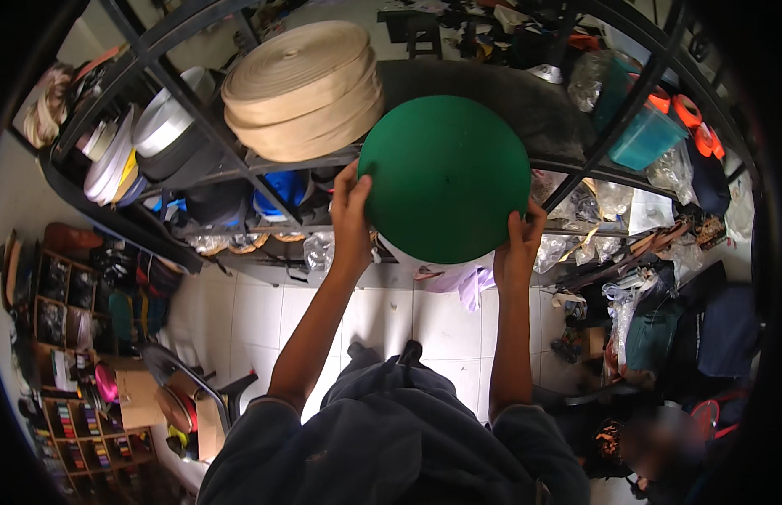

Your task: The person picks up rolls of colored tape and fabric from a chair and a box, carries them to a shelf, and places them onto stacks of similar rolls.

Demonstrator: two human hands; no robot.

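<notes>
Left hand (pixel 350 210) and right hand (pixel 521 236) hold a green disc (pixel 445 178) by opposite edges, near stacked beige rolls (pixel 302 93); contact underneath cannot be confirmed

Plain green disc (pixel 445 181), beige rolls (pixel 300 88), teal bin (pixel 648 139), white tiles (pixel 378 318).

This is looking like a workshop storeroom, with beige strap rolls (pixel 302 93) crowding a black rack (pixel 204 120) and coloured goods (pixel 65 418) filling cubbyholes (pixel 79 401).

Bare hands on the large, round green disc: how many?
2: left hand at the left edge of the green disc, right hand at its lower right edge. Anything behind the disc is hidden.
</notes>
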